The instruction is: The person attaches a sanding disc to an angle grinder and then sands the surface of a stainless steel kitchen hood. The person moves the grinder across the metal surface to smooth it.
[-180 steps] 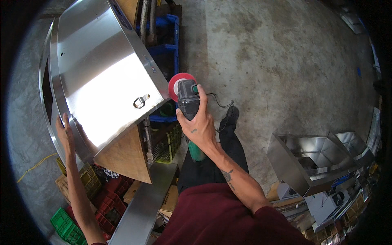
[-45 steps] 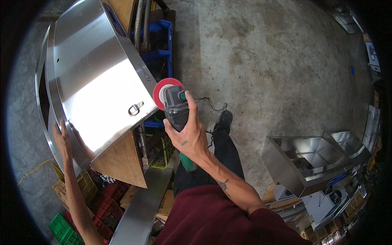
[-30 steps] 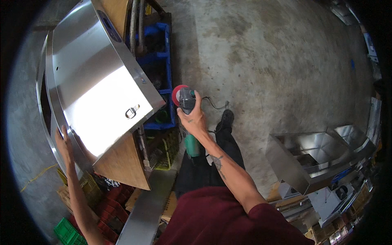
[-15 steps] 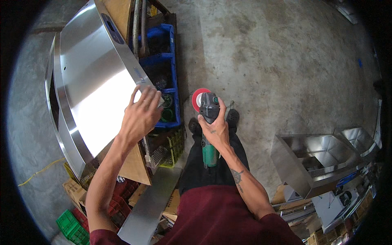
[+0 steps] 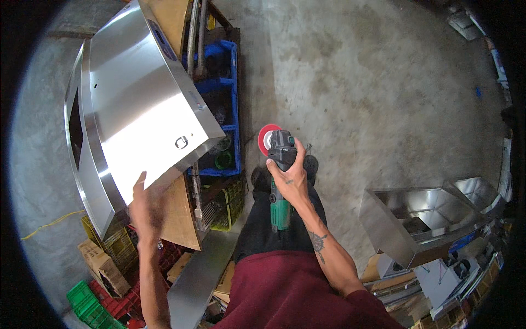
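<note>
A person's right hand [image 5: 290, 178] has its fingers closed around a green-and-black grinder [image 5: 281, 213] above their legs. The grinder's red disc [image 5: 263, 143] is apart from a shiny metal box [image 5: 129, 88] at left. Near the box's lower edge, the left hand [image 5: 147, 216] extends one finger; blur hides how open the others are.

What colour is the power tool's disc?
The disc is red around a white middle: head view.
</note>
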Demonstrator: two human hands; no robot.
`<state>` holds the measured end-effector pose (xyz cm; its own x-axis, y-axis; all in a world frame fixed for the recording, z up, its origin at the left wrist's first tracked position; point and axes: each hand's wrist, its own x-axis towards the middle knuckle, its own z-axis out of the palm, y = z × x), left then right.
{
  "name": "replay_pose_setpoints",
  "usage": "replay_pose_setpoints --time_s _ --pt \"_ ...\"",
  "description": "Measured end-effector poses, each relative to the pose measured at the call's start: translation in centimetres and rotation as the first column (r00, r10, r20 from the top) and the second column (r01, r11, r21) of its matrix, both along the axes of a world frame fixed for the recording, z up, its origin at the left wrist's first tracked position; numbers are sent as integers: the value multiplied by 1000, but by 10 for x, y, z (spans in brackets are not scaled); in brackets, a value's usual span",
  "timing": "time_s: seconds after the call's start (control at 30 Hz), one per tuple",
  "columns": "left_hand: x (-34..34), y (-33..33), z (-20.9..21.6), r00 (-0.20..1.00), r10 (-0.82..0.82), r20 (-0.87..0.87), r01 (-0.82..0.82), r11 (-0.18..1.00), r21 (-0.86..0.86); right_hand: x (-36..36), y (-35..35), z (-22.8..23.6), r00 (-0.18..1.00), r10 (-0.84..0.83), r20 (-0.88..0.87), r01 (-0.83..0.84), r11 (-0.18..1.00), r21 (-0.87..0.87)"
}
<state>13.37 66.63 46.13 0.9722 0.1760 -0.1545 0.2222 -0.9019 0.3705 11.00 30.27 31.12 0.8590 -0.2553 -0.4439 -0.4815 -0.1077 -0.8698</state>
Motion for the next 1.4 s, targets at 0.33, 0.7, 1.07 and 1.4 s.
replay_pose_setpoints --time_s 0.33,0.7,1.07,1.4 --pt "-71 268 8 961 -254 106 187 885 427 -21 67 -6 985 -166 39 167 986 -1" --pt "-45 231 26 871 -486 70 441 837 323 -29 125 16 892 -440 101 440 898 30" --pt "-21 167 11 757 -608 238 580 794 183 44 115 3 816 -461 349 538 826 -167" --pt "-18 175 4 758 -619 207 590 785 186 63 107 -5 834 -424 353 505 845 -178"
